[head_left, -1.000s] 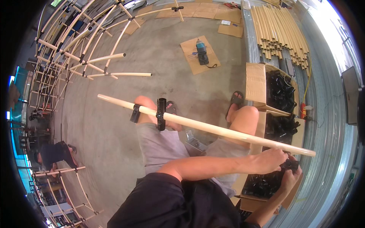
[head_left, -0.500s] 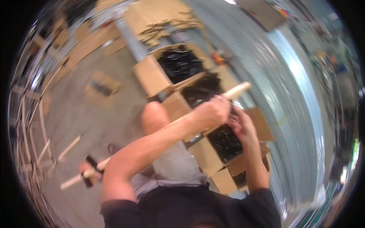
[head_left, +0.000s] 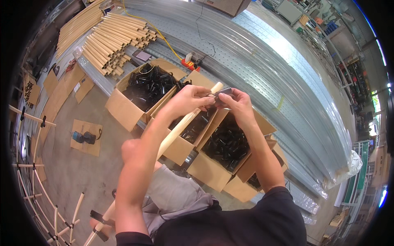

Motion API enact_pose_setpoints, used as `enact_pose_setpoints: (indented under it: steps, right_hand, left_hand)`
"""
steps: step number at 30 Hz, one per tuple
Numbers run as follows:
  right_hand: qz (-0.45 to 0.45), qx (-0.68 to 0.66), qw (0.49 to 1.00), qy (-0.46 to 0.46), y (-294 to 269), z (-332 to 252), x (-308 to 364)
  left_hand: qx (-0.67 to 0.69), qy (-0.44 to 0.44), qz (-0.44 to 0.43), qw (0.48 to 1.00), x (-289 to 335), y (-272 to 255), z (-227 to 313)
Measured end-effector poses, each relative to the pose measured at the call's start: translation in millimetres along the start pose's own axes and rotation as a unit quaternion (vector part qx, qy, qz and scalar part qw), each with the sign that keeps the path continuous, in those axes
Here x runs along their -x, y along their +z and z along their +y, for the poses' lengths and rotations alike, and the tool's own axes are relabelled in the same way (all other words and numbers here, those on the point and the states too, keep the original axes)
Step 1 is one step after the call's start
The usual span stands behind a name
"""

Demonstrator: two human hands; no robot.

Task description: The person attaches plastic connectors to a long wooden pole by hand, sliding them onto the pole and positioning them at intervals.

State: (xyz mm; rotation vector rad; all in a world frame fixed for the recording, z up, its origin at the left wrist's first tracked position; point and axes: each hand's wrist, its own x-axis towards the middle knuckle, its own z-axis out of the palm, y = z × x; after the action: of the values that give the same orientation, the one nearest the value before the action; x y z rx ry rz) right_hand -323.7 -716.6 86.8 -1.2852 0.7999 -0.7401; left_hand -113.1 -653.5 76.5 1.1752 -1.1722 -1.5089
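Note:
A long beige pipe (head_left: 178, 129) slants up from my lap, its far end just past my hands. Beside that end, my left hand (head_left: 191, 100) pinches one end of a small black fitting (head_left: 223, 93) with its fingertips. My right hand (head_left: 239, 105) grips the same fitting between thumb and fingers from the other side. Part of the pipe is hidden behind my left hand. At lower left, another black joint (head_left: 98, 217) sits on a beige pipe beside my left arm.
Open cardboard boxes (head_left: 123, 108) of black fittings (head_left: 230, 141) stand under and around my hands. Beige pipes (head_left: 117, 39) are stacked at the far left. Plastic-wrapped metal lengths (head_left: 279, 82) run along the right. A pipe frame (head_left: 35, 166) stands at left, near a power tool (head_left: 84, 137) on cardboard.
My left hand, earlier closed round the pipe near its end, now has its fingertips on the black fitting. My hands have moved up and left in the picture, and the view has turned.

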Motion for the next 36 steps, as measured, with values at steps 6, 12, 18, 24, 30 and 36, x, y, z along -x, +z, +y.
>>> enact_pose_setpoints:
  steps: [6, 12, 18, 24, 30, 36]
  right_hand:
    - [-0.043, 0.143, 0.986, -0.067, -10, -8, -16]
    - [0.004, 0.278, 0.951, -0.132, -21, -1, -35]
    - [0.050, 0.353, 0.920, -0.161, -30, -1, -61]
    - [0.068, 0.392, 0.897, -0.190, -44, -2, -78]
    - [0.073, 0.400, 0.891, -0.202, -49, 8, -84]
    - [0.061, 0.440, 0.874, -0.197, -50, 4, -89]
  left_hand:
    - [-0.131, -0.044, -0.051, 0.989, -24, -20, 26]
    - [-0.212, -0.078, 0.076, 0.971, -63, -8, 17]
    - [-0.210, -0.034, 0.142, 0.967, -98, -3, -5]
    - [0.021, -0.089, 0.104, 0.990, -122, -4, -5]
    - [-0.045, -0.077, 0.176, 0.980, -133, 5, -4]
    - [-0.048, -0.066, 0.181, 0.980, -144, 6, -21]
